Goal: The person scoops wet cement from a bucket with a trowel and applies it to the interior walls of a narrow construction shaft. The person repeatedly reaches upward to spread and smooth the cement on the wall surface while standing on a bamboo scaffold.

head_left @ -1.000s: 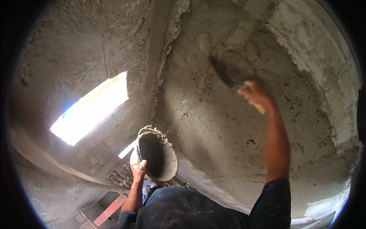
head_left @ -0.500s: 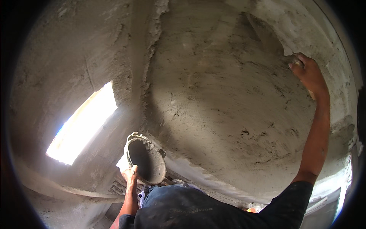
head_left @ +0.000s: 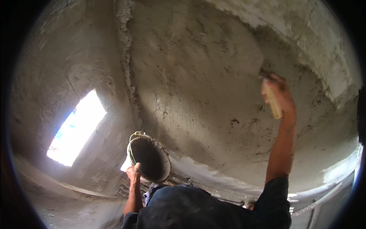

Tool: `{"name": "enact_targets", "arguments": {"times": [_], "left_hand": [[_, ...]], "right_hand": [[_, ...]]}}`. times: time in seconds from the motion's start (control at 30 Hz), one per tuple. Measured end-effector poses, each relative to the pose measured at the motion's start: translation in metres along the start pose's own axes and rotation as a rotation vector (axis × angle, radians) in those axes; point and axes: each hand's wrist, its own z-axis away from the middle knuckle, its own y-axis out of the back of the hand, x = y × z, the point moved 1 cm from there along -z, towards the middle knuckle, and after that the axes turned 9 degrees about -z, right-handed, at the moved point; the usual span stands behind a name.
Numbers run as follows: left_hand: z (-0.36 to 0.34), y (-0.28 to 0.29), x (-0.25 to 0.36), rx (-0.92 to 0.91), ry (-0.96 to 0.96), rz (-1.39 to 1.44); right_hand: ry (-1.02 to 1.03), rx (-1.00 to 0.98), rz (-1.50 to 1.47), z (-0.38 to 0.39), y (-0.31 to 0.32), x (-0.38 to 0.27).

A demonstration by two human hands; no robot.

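Observation:
My left hand (head_left: 134, 172) is closed on the near left rim of a round bucket (head_left: 166, 162), tilted with its mouth facing up toward me. Grey mortar crusts the rim, and a thin wire handle lies along its left side; the dark inside hides any contents. Up to the right, my right hand (head_left: 280, 89), smeared by motion, grips a trowel (head_left: 273, 103) by its pale handle. Its blade is hard to make out against the wet grey plaster (head_left: 206, 87) of the wall. The fingers wrap round the handle's upper part.
A bright window opening (head_left: 76, 129) pierces the wall at left. A rough vertical ridge of plaster (head_left: 127, 65) marks the corner. Lighter, rougher wall (head_left: 305, 42) borders the wet area at upper right. A pale bar (head_left: 320, 198) slants at lower right.
My right hand has swept left and slightly down across the wall with the trowel. The view has shifted, and my left hand still holds the bucket.

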Motion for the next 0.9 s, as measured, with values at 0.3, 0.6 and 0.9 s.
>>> {"name": "enact_targets", "arguments": {"times": [0.3, 0.6, 0.9], "left_hand": [[0.049, -0.051, 0.046, -0.172, -0.180, -0.042], [0.097, -0.111, 0.105, -0.552, -0.439, -0.230], [0.176, -0.188, 0.169, -0.906, -0.517, -0.326]], "right_hand": [[-0.326, 0.212, -0.344, 0.222, 0.085, 0.195], [-0.784, -0.470, -0.224, 0.364, -0.082, 0.359], [-0.284, -0.163, -0.161, 0.382, -0.113, 0.426]]}}
